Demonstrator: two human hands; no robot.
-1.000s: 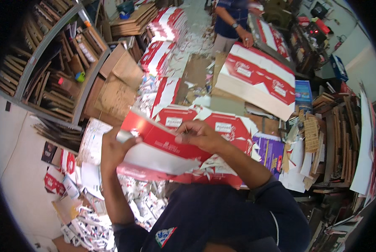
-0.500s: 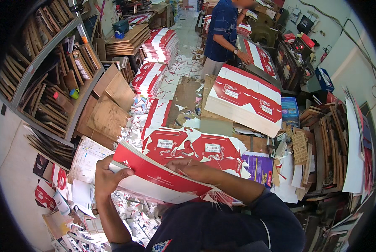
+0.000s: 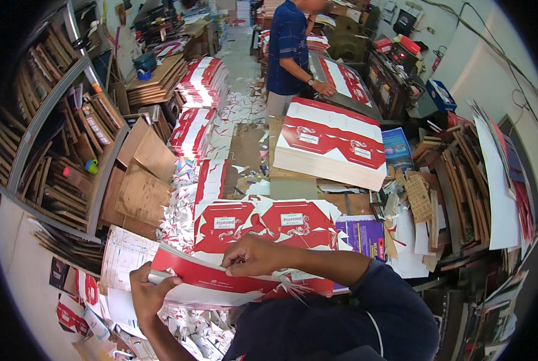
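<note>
A thick bundle of red-and-white printed card sheets (image 3: 212, 278) is tilted up in front of my body. My left hand (image 3: 150, 293) grips its left end, with the thumb across the front face. My right hand (image 3: 248, 255) is closed in a fist against the bundle's upper edge; what its fingers pinch is hidden. Torn white slivers (image 3: 294, 287) stick out at the bundle's right end. Just beyond it lie stacked die-cut red-and-white sheets (image 3: 263, 224) with ragged scraps along their edges.
A tall stack of printed sheets (image 3: 332, 135) stands farther back on the table. Beyond it, a person (image 3: 288, 57) in a blue shirt works at a machine. Paper scraps (image 3: 199, 331) cover the floor. Shelves of wooden boards (image 3: 70, 138) line the left; more boards (image 3: 461, 180) stand right.
The bundle and both my hands have shifted slightly left and lower in the view. My right hand has curled into a tighter fist at the upper edge. The surroundings have shifted left as well.
</note>
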